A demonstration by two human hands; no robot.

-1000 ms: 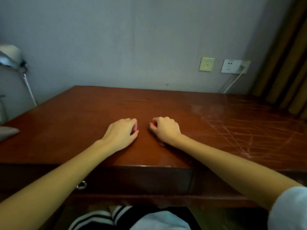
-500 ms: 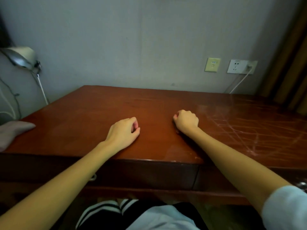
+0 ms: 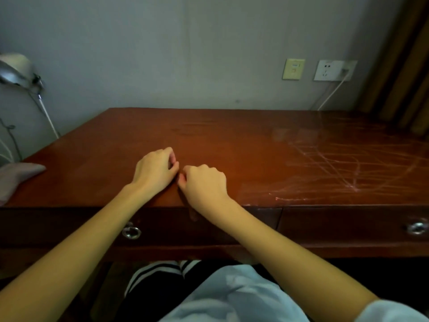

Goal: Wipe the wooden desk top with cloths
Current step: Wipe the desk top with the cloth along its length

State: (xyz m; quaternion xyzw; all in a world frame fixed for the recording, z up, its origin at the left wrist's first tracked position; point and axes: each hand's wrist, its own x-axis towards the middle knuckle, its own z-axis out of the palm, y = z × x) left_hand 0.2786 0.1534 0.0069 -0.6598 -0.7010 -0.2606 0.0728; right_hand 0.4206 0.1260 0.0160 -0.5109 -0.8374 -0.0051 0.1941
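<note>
Since half a second ago, my right hand [image 3: 205,182] has slid back beside my left hand [image 3: 156,169]. Both are curled, holding nothing visible. Worktop [image 3: 255,145] right of them remains streaked; pinkish cloth [image 3: 18,175] lies far left, untouched.

A single wide-angle camera worn on the head looks forward and down over the near edge of a wooden desk [image 3: 232,140], close above it, facing the wall [image 3: 185,54] behind; the person's lap [image 3: 220,293] fills the bottom of the view.
</note>
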